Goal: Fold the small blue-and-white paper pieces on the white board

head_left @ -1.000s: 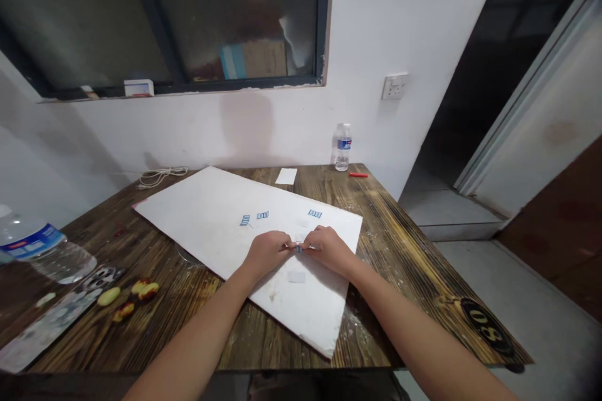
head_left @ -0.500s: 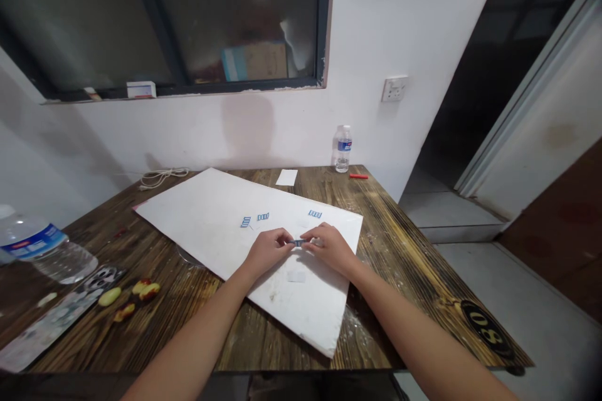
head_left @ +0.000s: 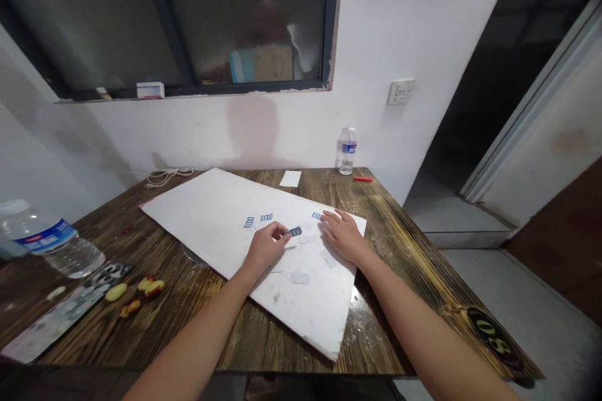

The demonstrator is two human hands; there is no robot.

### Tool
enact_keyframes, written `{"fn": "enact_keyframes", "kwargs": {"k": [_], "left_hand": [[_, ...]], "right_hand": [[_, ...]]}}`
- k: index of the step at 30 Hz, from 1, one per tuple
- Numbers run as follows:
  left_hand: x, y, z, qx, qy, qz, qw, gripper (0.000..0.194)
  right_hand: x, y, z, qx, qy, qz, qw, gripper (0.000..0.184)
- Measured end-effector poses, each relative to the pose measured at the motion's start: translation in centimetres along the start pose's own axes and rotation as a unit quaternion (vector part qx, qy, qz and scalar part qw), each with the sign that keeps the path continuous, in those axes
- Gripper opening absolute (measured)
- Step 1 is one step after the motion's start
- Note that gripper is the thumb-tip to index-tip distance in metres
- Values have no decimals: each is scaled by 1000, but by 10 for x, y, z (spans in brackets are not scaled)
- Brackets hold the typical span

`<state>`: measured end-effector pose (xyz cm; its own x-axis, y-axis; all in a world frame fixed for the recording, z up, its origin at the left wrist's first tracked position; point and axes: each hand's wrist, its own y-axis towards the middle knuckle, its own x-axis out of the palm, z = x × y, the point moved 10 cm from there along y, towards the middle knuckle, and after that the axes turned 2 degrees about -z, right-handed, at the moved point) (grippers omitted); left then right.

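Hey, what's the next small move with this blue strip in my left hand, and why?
Probably lay the blue-printed strip down on the white board in line with the three similar strips. Your left hand seems to pinch it just beside them, those strips already lie flat in a rough row, and your right hand rests open on the board.

At lower centre, the left hand [head_left: 264, 245] pinches a small blue-printed label [head_left: 295, 232] over a white foam board [head_left: 202, 213] on the wooden worktop [head_left: 282, 338]; the right hand [head_left: 343, 237] lies flat beside another blue-printed label [head_left: 316, 215].
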<state>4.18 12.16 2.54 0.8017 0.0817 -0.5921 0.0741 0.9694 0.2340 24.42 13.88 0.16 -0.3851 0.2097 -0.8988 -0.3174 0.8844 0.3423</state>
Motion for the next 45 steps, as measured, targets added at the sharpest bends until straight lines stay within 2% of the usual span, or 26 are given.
{"fn": "enact_keyframes", "kwargs": {"k": [5, 8, 14, 22, 26, 29, 32, 35, 45], "left_hand": [[-1, 0, 2, 5, -8, 0, 1000, 12], [-1, 0, 1, 5, -7, 4, 1000, 12], [0, 2, -3, 3, -3, 3, 1000, 13], [-1, 2, -2, 0, -3, 6, 1000, 13], [0, 1, -1, -5, -4, 1, 1000, 13], [0, 1, -1, 3, -6, 4, 1000, 13], [0, 1, -2, 3, -6, 4, 1000, 13], [0, 1, -3, 1, -5, 1, 1000, 14], [2, 0, -2, -1, 10, -4, 1000, 14]], "right_hand": [[23, 6, 6, 3, -14, -67, 998, 41], [28, 6, 7, 3, 2, -83, 997, 40], [6, 4, -2, -12, 17, -36, 999, 33], [-20, -1, -4, -1, 26, -4, 1000, 37], [-21, 0, 2, 22, 44, -2, 999, 42], [-20, -1, 8, 40, 55, 0, 998, 31], [-11, -3, 17, 67, 50, -31, 996, 19], [-3, -6, 25, 94, 45, -62, 993, 21], [6, -12, 34, 178, 64, -96, 977, 8]]}}
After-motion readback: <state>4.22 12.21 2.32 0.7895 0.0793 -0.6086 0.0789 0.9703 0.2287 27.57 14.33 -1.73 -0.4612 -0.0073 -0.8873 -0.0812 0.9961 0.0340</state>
